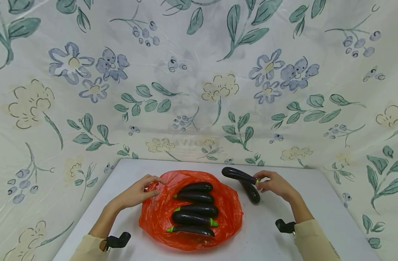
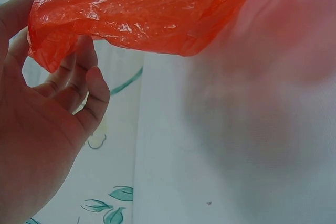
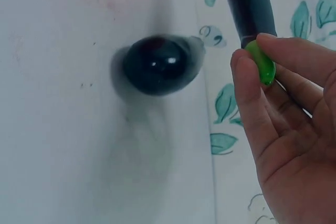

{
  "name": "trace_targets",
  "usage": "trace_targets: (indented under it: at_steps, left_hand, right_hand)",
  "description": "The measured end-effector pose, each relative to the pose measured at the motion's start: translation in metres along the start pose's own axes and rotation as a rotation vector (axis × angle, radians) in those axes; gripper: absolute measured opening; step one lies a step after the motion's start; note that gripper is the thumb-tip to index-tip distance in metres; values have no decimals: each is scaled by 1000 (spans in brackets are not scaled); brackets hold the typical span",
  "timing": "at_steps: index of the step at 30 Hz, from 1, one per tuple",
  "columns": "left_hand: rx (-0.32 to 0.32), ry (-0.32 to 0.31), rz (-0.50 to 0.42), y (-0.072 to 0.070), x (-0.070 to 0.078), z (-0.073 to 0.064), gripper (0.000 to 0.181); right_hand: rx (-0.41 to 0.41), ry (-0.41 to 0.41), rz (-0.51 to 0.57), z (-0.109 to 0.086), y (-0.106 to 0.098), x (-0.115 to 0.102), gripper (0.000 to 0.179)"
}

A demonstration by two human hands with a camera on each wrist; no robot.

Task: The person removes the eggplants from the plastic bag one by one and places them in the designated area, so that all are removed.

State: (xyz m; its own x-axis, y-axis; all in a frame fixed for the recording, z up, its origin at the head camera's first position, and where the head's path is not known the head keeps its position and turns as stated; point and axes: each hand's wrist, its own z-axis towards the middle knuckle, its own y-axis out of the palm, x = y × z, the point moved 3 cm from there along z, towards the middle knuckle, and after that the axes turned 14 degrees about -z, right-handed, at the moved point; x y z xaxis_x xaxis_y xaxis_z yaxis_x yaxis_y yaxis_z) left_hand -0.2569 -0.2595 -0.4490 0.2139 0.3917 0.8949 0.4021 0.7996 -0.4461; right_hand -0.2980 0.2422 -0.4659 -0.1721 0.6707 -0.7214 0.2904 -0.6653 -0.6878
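A red plastic bag [image 1: 229, 221] lies spread on the table with several dark eggplants [image 1: 196, 209] on it, roughly in a column. My left hand [image 1: 138, 192] holds the bag's upper left edge; in the left wrist view the red film [image 2: 152, 14] covers some of the fingertips. With thumb and fingers, my right hand [image 1: 277, 185] pinches one eggplant [image 1: 236, 174] by its green stem end [image 3: 261, 64], its dark body pointing left towards the bag. Another eggplant [image 1: 252, 194] lies on the table just below the held one, right of the bag.
The white table [image 1: 267, 235] carries all of this. Behind and beside it hangs a cloth [image 1: 192, 127] printed with flowers and leaves. A black wrist camera is strapped to each forearm, the left one [image 1: 119, 240] and the right one [image 1: 285, 226].
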Motion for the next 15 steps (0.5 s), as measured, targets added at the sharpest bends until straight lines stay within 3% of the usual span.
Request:
trace_targets:
  at_steps: [15]
  left_hand:
    - [2, 0, -11, 0, -1, -1, 33]
  right_hand:
    - [45, 77, 29, -6, -4, 23, 42]
